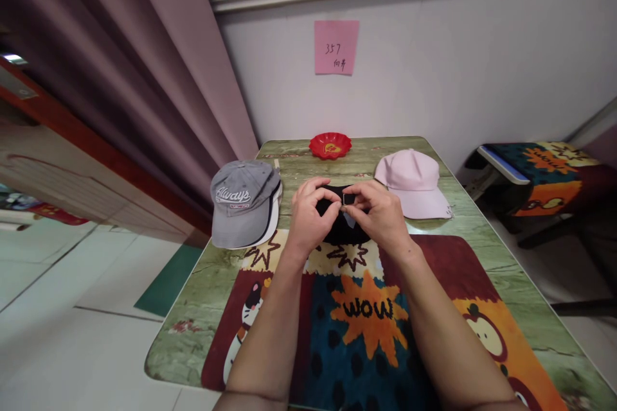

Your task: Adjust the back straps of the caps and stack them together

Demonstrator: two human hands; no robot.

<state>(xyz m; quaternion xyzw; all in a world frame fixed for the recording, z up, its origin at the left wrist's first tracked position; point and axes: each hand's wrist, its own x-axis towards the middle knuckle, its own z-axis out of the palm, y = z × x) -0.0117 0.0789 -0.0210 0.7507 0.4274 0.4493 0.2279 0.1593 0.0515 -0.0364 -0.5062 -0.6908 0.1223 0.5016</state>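
A black cap (343, 235) is between my hands at the far edge of the patterned mat, its back strap turned toward me. My left hand (311, 215) pinches the strap from the left, thumb and forefinger together close to a small metal buckle (344, 200). From the right, my right hand (378, 209) pinches the strap at the buckle, fingertips nearly meeting those of the left. The fingers hide much of the cap. On the left lies a grey cap (241, 196) on top of a white-brimmed cap (271, 223). A pale pink cap (409, 173) sits to the right.
A red scalloped dish (330, 146) stands at the back of the green wood-pattern table (187, 314). The mat (318, 314) covers its near middle. A pink note (336, 47) is on the wall, a curtain (178, 45) hangs at left, and a stool (554, 173) stands at right.
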